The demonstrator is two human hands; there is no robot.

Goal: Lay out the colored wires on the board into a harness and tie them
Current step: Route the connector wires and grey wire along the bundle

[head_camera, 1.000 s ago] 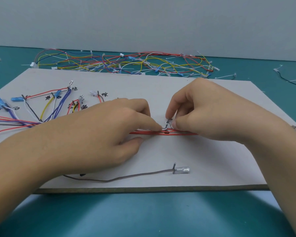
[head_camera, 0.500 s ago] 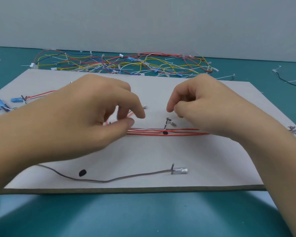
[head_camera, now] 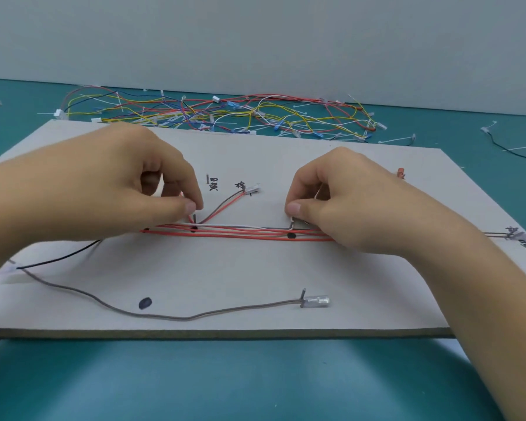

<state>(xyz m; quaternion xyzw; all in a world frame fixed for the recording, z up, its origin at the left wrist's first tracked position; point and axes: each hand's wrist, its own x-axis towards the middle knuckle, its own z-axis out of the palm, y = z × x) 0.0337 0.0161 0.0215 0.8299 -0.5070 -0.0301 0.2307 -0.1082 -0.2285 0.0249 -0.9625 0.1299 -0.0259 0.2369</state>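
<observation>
A red wire bundle [head_camera: 240, 236] lies across the middle of the board [head_camera: 255, 278], running left to right. The left hand [head_camera: 128, 189] pinches its left end, and the right hand [head_camera: 340, 205] pinches a white wire [head_camera: 240, 226] at its right end.

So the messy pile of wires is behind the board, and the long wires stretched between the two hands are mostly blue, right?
Not quite: they are not blue. The pile of wires does lie behind the board, but the long wires stretched between the left hand and the right hand are mostly red, with one white wire alongside. The head view shows it.
</observation>
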